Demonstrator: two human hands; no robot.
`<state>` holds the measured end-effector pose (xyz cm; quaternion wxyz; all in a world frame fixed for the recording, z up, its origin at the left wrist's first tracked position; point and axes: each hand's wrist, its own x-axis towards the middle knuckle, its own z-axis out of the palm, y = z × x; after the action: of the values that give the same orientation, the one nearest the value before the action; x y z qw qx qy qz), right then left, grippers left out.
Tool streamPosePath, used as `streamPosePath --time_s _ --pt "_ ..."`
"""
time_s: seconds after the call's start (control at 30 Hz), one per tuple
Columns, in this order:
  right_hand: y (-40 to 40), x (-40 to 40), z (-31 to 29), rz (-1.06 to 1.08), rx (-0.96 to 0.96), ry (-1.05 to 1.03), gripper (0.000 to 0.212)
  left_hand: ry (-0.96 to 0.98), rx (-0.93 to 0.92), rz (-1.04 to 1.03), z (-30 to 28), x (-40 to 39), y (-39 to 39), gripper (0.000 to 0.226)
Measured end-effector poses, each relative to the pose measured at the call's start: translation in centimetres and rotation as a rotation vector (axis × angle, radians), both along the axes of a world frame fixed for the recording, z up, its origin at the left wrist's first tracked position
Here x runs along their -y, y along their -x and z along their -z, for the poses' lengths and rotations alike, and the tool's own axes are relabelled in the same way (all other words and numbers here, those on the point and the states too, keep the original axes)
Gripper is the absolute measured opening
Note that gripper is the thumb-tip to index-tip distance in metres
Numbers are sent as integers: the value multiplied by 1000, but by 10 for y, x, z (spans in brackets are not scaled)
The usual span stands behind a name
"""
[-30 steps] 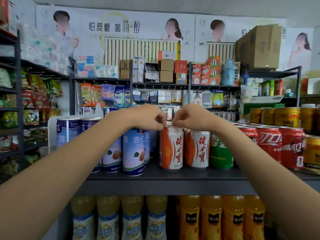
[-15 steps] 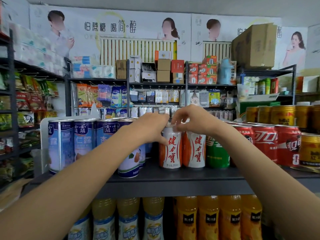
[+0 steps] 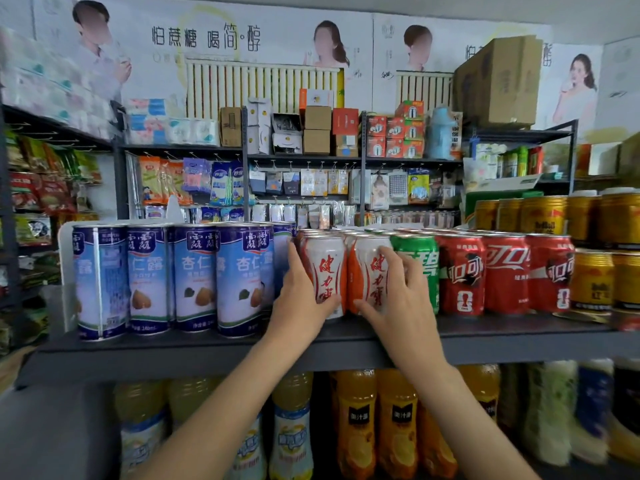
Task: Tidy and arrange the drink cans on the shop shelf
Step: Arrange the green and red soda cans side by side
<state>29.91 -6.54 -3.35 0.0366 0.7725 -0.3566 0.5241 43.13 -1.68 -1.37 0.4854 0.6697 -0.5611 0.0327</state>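
Two orange-and-white cans stand side by side at the middle of the dark shelf (image 3: 221, 344). My left hand (image 3: 300, 299) wraps the left orange-and-white can (image 3: 325, 265) from its left side, thumb across the lower front. My right hand (image 3: 398, 299) grips the right orange-and-white can (image 3: 367, 268), fingers on its right side and thumb low on the front. Tall blue almond-drink cans (image 3: 194, 278) line the shelf to the left. A green can (image 3: 420, 268), then red cola cans (image 3: 505, 271), stand to the right.
Gold cans (image 3: 592, 278) are stacked in two tiers at the far right. Bottles of yellow and orange juice (image 3: 356, 427) fill the shelf below. Behind stand racks of boxes and hanging packets, with a large cardboard box (image 3: 498, 81) on top.
Both hands dropped from the tops of the orange-and-white cans to their sides and now hold them round the body. The view has moved closer and slightly right.
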Motion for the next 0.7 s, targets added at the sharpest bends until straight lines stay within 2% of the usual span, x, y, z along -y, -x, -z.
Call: streamPosePath --time_s 0.3,0.43,0.5,0.63,0.7 --pt "-9 2 2 21 40 -1 77 7 49 -17 3 1 -1 104" --pt "13 2 -5 57 198 75 70 126 327 -162 -6 -7 18 97" --pt "31 7 -8 114 242 38 70 123 439 -179 -17 -6 29 89" --pt "43 14 -1 151 53 -100 81 -62 560 -227 -23 9 48 81" --pt "42 15 3 155 29 -105 82 -70 616 -263 -20 14 54 77"
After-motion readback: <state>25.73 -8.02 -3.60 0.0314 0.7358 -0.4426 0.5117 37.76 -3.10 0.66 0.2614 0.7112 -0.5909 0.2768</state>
